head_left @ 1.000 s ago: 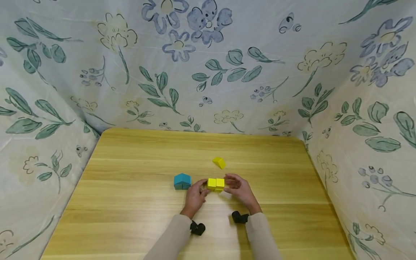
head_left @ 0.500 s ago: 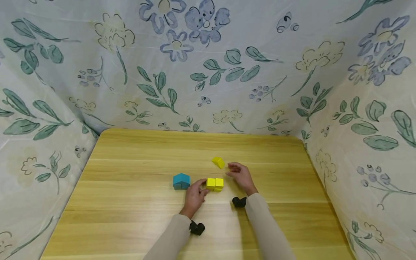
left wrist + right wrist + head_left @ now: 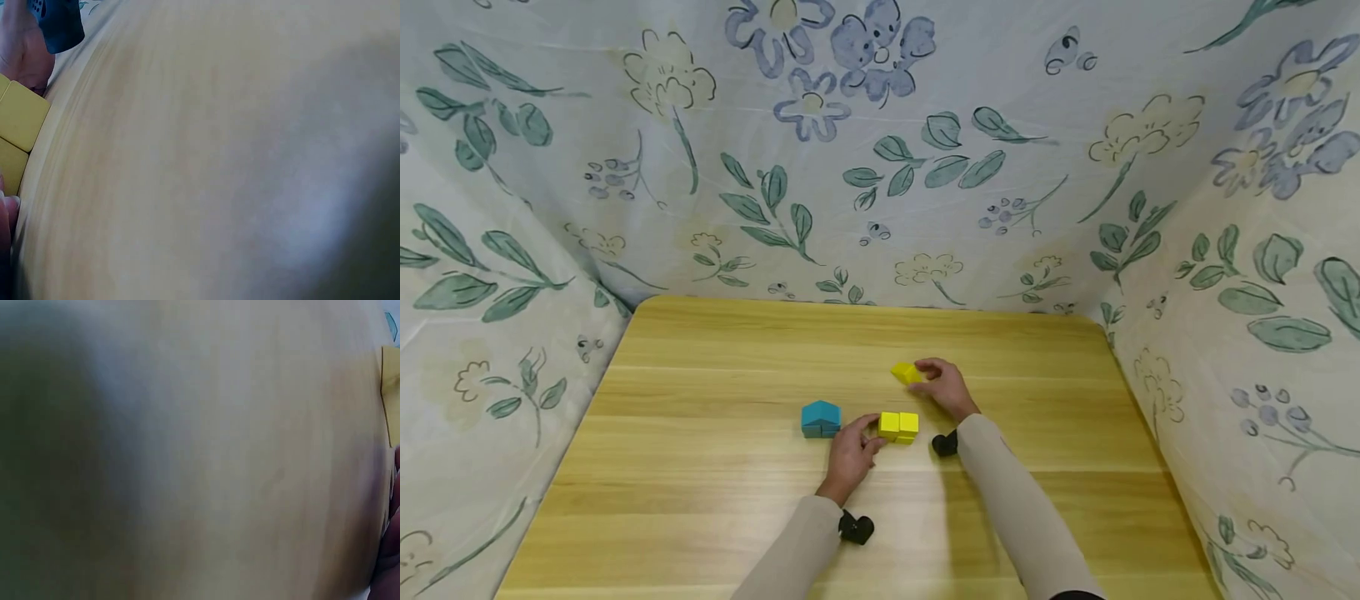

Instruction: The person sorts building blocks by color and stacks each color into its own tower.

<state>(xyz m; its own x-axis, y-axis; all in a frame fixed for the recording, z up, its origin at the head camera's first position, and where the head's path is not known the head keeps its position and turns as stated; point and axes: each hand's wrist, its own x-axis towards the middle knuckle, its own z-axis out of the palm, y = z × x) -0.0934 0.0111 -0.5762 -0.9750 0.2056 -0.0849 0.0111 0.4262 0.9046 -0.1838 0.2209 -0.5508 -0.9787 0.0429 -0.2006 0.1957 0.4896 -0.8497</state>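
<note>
Two yellow cubes (image 3: 889, 424) stand side by side on top of lower yellow blocks, mid-table in the head view. My left hand (image 3: 850, 454) is at their left side, thumb at the near side and a finger at the far side; in the left wrist view a fingertip (image 3: 11, 205) lies against the lower yellow block (image 3: 11, 164). Farther back lies a yellow wedge block (image 3: 905, 372). My right hand (image 3: 943, 387) reaches its right end, thumb and fingers spread around it. The right wrist view shows only part of the wedge (image 3: 392, 394), near the fingers.
A blue stack (image 3: 821, 419) with a roof-shaped top stands just left of my left hand. The wooden table (image 3: 700, 500) is bordered at the back and sides by flowered cloth (image 3: 820, 208). Black wrist cameras (image 3: 856, 528) hang by both sleeves.
My right hand has left the right side of the yellow cubes and moved away from me to the yellow wedge. The left hand and the stacks have stayed in place.
</note>
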